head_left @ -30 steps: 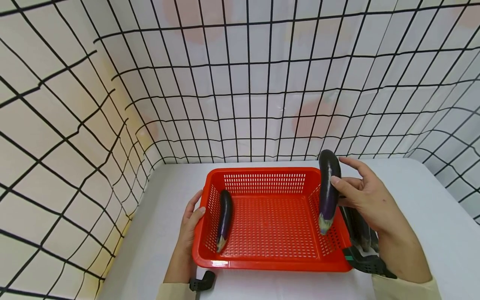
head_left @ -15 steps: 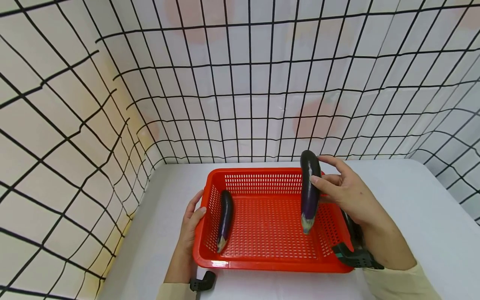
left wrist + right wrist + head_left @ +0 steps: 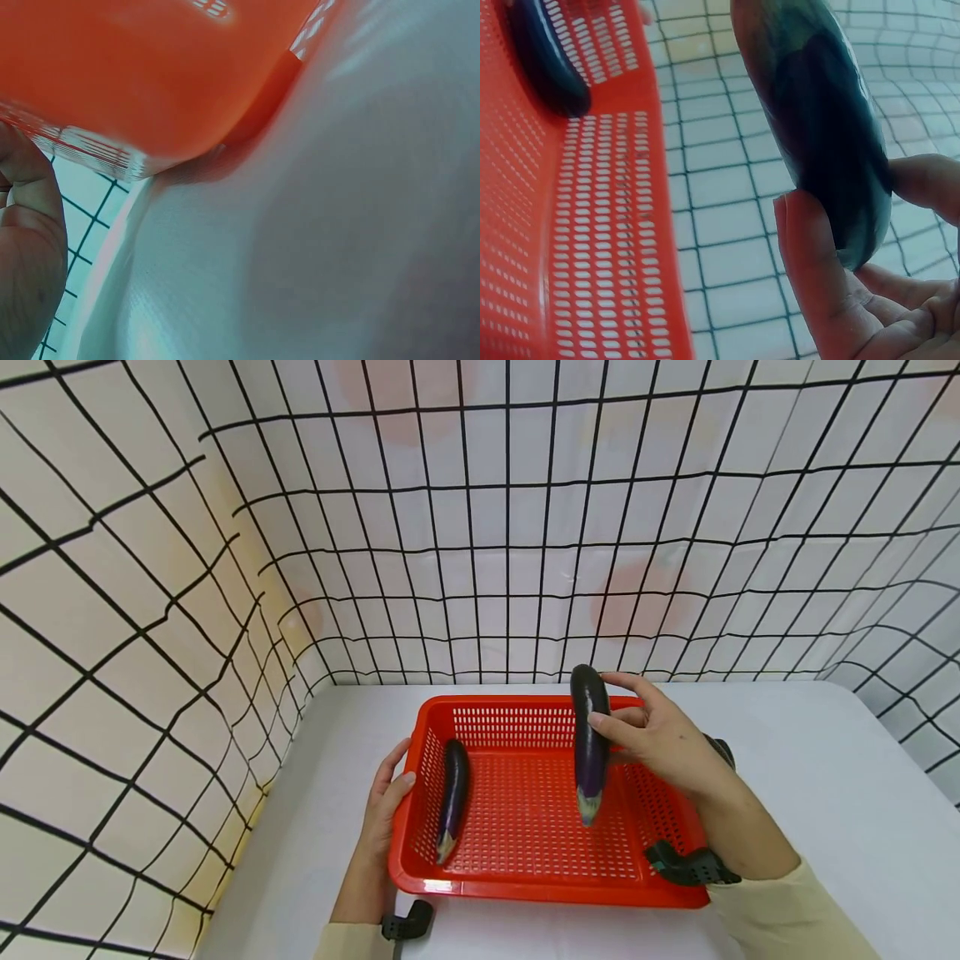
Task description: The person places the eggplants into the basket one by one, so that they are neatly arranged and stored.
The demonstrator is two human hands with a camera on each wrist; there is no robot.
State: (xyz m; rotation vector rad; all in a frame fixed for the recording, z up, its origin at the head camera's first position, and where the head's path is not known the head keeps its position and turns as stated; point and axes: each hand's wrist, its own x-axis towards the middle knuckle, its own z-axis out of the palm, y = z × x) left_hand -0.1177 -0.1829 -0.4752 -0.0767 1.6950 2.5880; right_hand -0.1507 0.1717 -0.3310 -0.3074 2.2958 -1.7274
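Observation:
My right hand [image 3: 652,731] pinches a dark purple eggplant [image 3: 590,735] between thumb and fingers. It hangs above the right part of a red plastic basket [image 3: 517,890], its pale green stem end pointing down toward me. In the right wrist view the same eggplant [image 3: 825,127] is large, with the thumb and fingers about its blunt end. A second eggplant [image 3: 453,802] lies inside the basket along its left wall. At that side my left hand [image 3: 384,797] grips the basket's rim, thumb near the top edge. The left wrist view shows only part of that hand [image 3: 30,247] beside the basket.
White table surface [image 3: 795,760] surrounds the basket. Black wire grid [image 3: 510,543] stands behind it and along both sides. A dark thing [image 3: 722,749] shows beyond the right forearm, mostly hidden. Both wrists wear black straps [image 3: 407,921].
The right hand has carried the eggplant left, from the basket's right edge to over its inside. Dark eggplants outside the basket's right side are now mostly hidden by the arm. The left hand keeps its place.

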